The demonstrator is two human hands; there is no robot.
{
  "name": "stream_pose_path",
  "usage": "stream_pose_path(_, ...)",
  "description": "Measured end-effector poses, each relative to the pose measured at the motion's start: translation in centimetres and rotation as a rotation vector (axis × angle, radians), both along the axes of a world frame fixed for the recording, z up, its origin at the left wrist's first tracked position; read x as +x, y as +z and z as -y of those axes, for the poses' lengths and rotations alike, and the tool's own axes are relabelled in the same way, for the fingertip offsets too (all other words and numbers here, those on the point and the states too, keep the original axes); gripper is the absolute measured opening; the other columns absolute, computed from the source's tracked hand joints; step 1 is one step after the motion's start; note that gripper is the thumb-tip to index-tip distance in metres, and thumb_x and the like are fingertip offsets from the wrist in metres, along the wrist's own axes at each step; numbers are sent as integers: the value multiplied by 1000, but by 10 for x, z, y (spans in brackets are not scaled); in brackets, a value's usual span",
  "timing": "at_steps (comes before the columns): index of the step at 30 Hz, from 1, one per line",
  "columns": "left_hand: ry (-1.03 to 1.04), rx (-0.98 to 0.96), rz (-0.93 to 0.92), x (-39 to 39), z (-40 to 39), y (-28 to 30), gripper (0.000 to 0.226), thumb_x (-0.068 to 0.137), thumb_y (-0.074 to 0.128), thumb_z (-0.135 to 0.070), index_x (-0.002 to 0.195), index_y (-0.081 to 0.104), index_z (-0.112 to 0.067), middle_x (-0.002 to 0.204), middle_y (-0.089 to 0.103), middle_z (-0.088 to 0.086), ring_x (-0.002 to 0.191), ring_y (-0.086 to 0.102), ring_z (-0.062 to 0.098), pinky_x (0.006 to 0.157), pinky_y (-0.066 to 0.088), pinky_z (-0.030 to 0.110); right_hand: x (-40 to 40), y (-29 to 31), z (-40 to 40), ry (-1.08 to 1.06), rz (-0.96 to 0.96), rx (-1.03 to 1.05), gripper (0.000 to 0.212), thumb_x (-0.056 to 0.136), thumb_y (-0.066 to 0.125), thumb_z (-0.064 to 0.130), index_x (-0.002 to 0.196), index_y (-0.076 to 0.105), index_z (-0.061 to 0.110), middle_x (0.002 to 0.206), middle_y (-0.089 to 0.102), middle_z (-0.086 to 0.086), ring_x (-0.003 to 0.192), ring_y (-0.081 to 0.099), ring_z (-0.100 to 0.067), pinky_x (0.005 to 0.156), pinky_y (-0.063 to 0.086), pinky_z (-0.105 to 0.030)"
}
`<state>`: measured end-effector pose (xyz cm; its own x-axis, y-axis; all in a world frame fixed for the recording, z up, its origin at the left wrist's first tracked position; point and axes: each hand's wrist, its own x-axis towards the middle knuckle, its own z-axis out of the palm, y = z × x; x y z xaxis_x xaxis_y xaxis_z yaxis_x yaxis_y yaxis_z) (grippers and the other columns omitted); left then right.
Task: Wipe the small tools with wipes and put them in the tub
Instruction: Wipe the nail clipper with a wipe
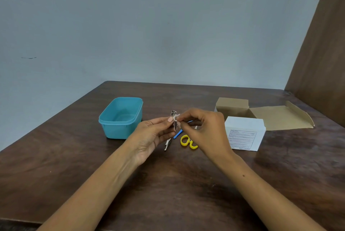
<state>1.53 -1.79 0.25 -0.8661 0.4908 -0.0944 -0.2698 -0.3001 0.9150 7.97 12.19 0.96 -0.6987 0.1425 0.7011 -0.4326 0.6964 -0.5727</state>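
Right now my left hand (pixel 151 133) pinches a small metal nail clipper (pixel 174 118) upright above the table, just right of the teal tub (pixel 120 118), and my right hand (pixel 202 130) pinches a small white wipe (pixel 176 116) against the clipper's upper end. Both hands are clamped, close together, nothing resting on the wooden table (pixel 168 184).

Tub looks empty from here, so I judge no tool is done yet. Further right of the tub, below my hands, lie metal tweezers (pixel 167 144), a blue-handled tool (pixel 177 134) and yellow-handled scissors (pixel 188 142), partly hidden by my right hand. Well right of the tub sits the white wipes box (pixel 244 133) with its cardboard flaps open.

Risks as I see them:
- Clipper is small and slick; a damp wipe dragging on it could twist it out of a thumb-and-finger pinch, dropping it onto the tools below.
- Wipe is a tiny wad; it may miss the lever and the underside.
- Clipper edges or the file could snag or tear the wipe.
- Swinging left to the tub, a loose grip could drop it short of the rim.
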Motion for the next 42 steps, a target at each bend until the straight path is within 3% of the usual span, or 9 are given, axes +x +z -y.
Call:
stream_pose_path(7,53,23,22,0,1,2,16,85,61,-8,96,69,0,77,74,7,65,70,10,60,58,19,5,4,2,121,86,74,17,68,70,-5,73,75,11,69,73,1,67,67,-5,54,46,-6)
stream_pose_path(12,54,-3,31,-2,1,-1,16,84,63,-13,94,69,-3,77,73,7,66,69,12,66,58,22,1,-2,2,63,31,88,11,74,71,0,78,75,9,78,74,1,75,68,-6,66,55,-24)
stream_pose_path(17,59,-8,21,-2,0,-2,17,86,62,-14,97,70,-5,79,72,5,66,68,11,62,58,19,4,0,3,103,133,94,16,68,70,-1,73,75,13,66,72,7,63,66,-2,59,54,-16)
stream_pose_path(20,25,-2,2,-2,-1,-1,15,86,61,-16,95,71,-10,82,72,5,68,68,10,63,58,20,1,1,3,35,220,-124,16,68,72,-1,67,74,15,58,67,12,55,65,-2,54,51,-16)
stream_pose_path(23,8,9,2,-3,-1,0,14,86,60,-16,93,72,-13,89,72,5,79,67,13,74,56,26,-3,1,-3,2,249,-430,17,69,75,-2,65,73,15,65,71,0,60,67,-10,60,55,-21)
stream_pose_path(26,-1,11,-7,-4,-1,1,16,87,59,-16,98,71,-12,100,71,7,88,65,15,87,50,32,-2,3,-5,97,281,-715,7,72,73,-5,76,71,1,72,71,-11,62,68,-14,60,56,-20)
stream_pose_path(30,-42,1,-46,1,-2,2,16,88,56,-15,90,72,-12,84,74,5,81,68,13,83,52,30,2,4,1,215,408,-763,14,76,71,-2,90,70,-3,83,73,-14,69,70,-15,63,57,-19)
stream_pose_path(33,-40,10,-56,1,-2,1,17,88,57,-15,92,72,-10,87,73,7,87,66,17,84,52,32,2,5,2,312,483,-886,18,76,70,-1,94,69,-4,90,73,-17,73,70,-18,67,58,-21)
stream_pose_path(42,-64,68,-84,1,-2,0,23,80,60,-18,98,71,-8,93,74,8,88,69,16,84,56,31,3,8,0,328,518,-990,9,73,73,1,80,70,2,84,73,-13,70,71,-15,60,55,-19)
